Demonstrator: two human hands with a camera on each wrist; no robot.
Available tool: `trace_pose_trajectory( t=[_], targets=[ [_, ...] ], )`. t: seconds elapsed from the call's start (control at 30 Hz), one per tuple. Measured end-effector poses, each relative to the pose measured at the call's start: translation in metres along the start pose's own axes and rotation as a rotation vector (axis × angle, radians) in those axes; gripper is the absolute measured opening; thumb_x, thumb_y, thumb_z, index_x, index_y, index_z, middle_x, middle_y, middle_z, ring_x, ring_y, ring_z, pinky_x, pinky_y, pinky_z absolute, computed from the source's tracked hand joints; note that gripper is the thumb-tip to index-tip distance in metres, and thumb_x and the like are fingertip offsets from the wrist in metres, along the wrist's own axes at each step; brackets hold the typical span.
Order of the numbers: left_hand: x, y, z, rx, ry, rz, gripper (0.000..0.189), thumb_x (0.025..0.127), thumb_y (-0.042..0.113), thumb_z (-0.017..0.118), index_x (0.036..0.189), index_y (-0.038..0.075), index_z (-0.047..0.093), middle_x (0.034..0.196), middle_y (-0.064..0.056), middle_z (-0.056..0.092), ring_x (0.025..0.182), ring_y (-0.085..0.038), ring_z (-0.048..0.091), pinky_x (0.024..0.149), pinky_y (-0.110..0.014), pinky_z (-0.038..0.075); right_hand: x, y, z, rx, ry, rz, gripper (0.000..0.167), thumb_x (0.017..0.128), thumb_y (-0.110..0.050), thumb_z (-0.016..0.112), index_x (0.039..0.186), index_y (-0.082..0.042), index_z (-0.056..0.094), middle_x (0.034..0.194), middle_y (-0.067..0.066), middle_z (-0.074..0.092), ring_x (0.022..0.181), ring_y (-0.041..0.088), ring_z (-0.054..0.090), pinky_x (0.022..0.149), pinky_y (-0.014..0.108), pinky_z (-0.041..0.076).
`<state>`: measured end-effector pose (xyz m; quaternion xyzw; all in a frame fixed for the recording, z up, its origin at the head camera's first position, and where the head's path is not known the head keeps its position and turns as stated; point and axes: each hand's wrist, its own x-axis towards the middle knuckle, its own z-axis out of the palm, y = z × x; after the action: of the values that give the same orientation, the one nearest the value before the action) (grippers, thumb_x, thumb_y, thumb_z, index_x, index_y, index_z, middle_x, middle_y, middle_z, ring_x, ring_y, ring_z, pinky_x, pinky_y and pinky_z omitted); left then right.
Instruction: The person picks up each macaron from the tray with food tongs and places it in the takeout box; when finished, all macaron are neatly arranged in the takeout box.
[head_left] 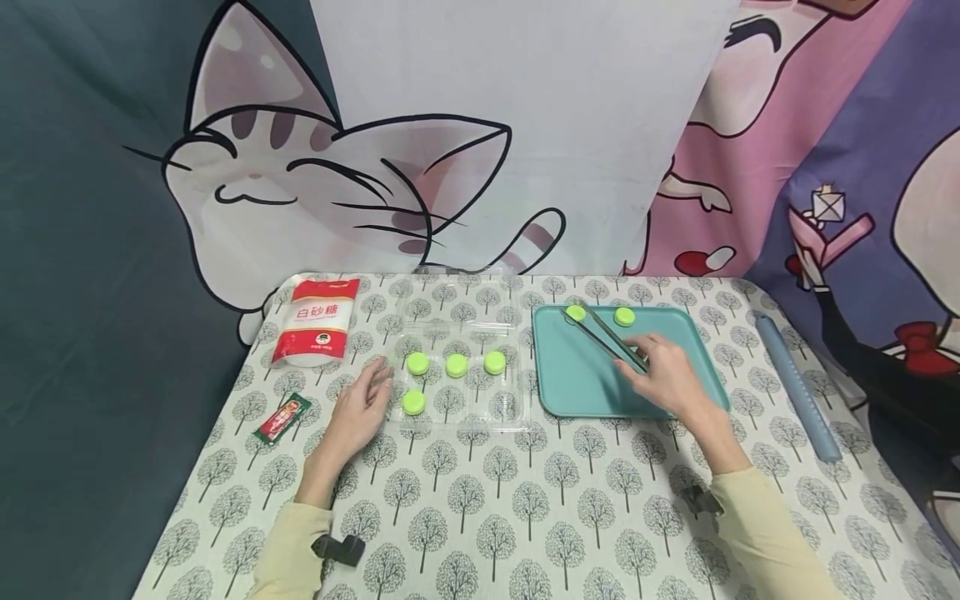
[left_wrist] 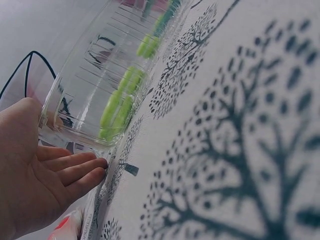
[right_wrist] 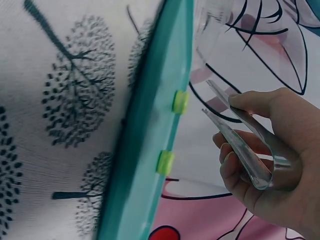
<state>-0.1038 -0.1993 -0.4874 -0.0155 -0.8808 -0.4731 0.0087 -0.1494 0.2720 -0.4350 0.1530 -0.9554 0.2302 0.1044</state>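
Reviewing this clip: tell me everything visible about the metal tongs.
The tongs look like shiny, silvery metal, with two slim arms joined by a rounded bend at the rear. The right grip holds them, thumb on one arm. In the right wrist view, their tips stand apart with nothing between them, clear of the teal tray. From the head view, they point away from the person, tips overlapping the left green disc on the tray.

A smiling cartoon cat (head_left: 255, 183) spans the printed fabric backdrop (head_left: 600, 100) behind a tree-patterned surface (head_left: 480, 467), with pink and purple sections (head_left: 825, 92) at right.
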Motion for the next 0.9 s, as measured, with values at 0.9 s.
trace_pose_trajectory(
  t=[0.9],
  targets=[
    [0.001, -0.001, 0.001, 0.0, -0.008, -0.002, 0.054, 0.108, 0.024, 0.048, 0.156, 0.004, 0.035, 0.15, -0.019, 0.053, 0.133, -0.037, 0.058, 0.117, -0.048, 0.044, -0.002, 0.012, 0.005, 0.015, -0.016, 0.01, 0.039, 0.089, -0.012, 0.075, 0.119, 0.011, 0.065, 0.104, 0.029, 0.069, 0.079, 0.034, 0.062, 0.067, 0.046, 0.054]
  ],
)
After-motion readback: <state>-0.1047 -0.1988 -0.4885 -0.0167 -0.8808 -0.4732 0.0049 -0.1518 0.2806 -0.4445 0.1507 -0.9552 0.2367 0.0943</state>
